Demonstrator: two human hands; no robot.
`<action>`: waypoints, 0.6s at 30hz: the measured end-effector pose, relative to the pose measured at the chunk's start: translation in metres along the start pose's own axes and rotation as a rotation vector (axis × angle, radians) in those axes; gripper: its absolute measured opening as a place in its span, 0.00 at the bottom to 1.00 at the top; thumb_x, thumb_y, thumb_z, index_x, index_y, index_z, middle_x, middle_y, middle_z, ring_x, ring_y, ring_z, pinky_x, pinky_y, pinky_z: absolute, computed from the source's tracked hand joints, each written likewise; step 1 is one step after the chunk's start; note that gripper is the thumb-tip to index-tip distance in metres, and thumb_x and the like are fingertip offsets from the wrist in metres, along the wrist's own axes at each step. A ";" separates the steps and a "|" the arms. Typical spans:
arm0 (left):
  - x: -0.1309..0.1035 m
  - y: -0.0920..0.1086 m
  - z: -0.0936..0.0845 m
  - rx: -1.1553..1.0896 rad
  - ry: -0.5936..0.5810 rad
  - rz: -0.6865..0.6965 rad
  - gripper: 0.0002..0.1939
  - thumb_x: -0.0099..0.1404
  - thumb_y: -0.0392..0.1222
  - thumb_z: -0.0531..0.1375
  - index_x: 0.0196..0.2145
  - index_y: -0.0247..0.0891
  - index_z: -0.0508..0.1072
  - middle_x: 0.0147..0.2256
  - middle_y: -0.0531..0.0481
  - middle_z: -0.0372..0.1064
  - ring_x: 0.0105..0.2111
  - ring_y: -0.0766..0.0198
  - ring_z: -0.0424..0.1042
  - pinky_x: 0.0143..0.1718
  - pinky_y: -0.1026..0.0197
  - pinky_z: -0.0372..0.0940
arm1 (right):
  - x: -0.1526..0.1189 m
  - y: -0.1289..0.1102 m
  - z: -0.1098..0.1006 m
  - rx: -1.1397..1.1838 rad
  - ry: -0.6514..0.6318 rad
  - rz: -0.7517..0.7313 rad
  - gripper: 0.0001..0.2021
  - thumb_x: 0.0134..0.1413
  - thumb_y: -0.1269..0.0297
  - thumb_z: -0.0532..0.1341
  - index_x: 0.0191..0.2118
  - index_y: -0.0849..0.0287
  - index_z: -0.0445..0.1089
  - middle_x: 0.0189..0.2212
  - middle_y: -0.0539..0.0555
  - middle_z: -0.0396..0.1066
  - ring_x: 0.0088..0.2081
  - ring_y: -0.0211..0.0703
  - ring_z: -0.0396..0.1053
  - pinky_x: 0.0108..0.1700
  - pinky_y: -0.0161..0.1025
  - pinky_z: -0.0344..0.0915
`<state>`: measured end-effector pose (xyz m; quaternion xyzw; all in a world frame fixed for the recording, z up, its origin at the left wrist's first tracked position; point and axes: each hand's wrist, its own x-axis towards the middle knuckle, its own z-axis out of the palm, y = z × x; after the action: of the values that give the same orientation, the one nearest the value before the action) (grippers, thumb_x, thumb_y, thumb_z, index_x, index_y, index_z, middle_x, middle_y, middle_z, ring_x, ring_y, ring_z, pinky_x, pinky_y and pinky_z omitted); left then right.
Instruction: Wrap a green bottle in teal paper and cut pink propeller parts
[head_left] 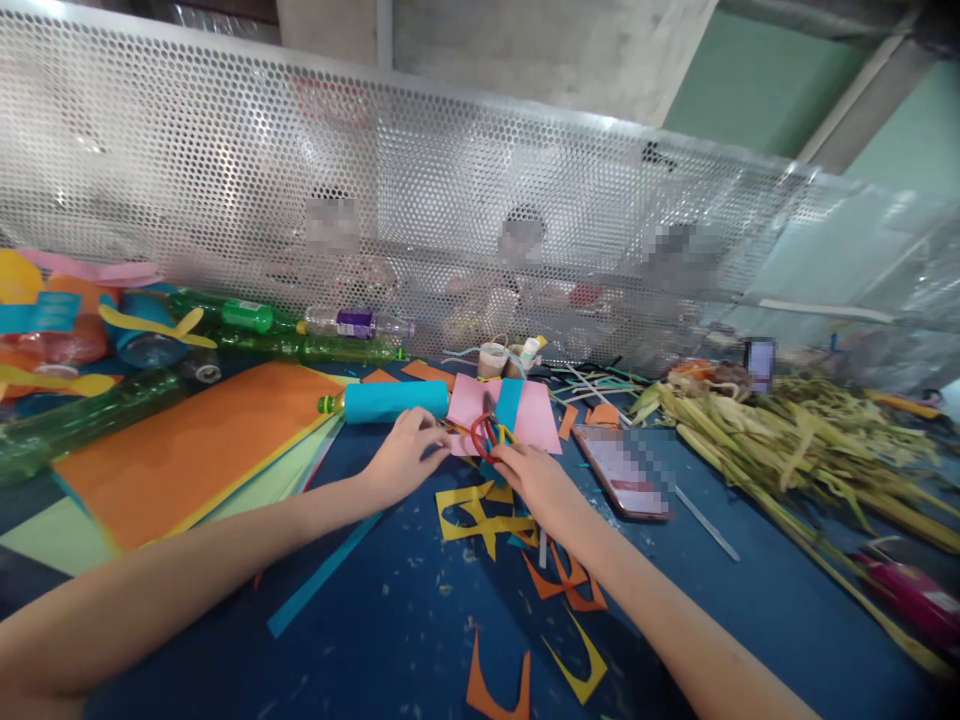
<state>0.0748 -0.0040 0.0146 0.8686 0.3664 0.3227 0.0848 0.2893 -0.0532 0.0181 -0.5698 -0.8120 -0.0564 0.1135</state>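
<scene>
A pair of red-handled scissors [481, 436] is in my right hand [541, 482], its fingers closed at the handles. The blades point away from me over a sheet of pink paper [541, 420]. My left hand [405, 458] pinches the near left edge of the pink paper, with thumb and fingers close together. Across the pink sheet lies a blue paper strip [509, 402]. Just beyond my left hand lies a bottle wrapped in blue paper [396, 402], its green cap to the left. Yellow paper offcuts [459, 512] lie below the scissors.
Orange paper [202, 450] tops a stack of coloured sheets at left, near green plastic bottles [60, 425]. A phone [626, 480] lies right of my right hand. Dried stalks [795, 440] cover the right side. A perforated metal panel [450, 200] stands behind, with people beyond it.
</scene>
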 end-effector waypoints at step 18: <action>-0.101 0.092 -0.040 0.168 -0.419 0.719 0.16 0.66 0.32 0.46 0.50 0.23 0.61 0.30 0.41 0.70 0.27 0.61 0.69 0.26 0.62 0.67 | -0.004 -0.003 0.004 0.048 0.002 -0.060 0.12 0.57 0.71 0.54 0.46 0.60 0.69 0.41 0.59 0.72 0.44 0.48 0.68 0.48 0.46 0.64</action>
<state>0.0507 -0.1433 0.0309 0.9918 0.0401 0.1171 -0.0313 0.2872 -0.0566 0.0134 -0.5421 -0.8298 -0.0407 0.1262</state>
